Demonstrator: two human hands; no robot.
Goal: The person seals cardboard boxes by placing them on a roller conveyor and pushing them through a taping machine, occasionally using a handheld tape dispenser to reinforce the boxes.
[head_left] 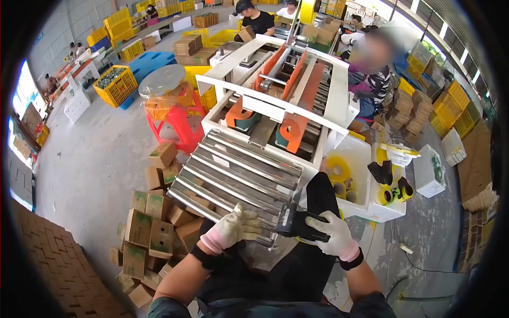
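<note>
My right hand [332,233], in a white glove with a pink cuff, is closed around a black handheld device [297,221] with a pale label or small screen at its left end. The device is over the front right corner of the roller conveyor [233,172]. My left hand [234,229], gloved the same way, is just left of it at the conveyor's front edge. Its fingers are stretched out and hold nothing. Black bands circle both wrists. Beyond the rollers stands a white carton-sealing machine [275,114] with orange side belts.
Small cardboard boxes [139,228] lie heaped at the left below the rollers. A red stool [183,126] stands beyond them. On the right is a white bin [362,197] with yellow tape rolls. Several people work behind, one [371,58] close to the machine's right side.
</note>
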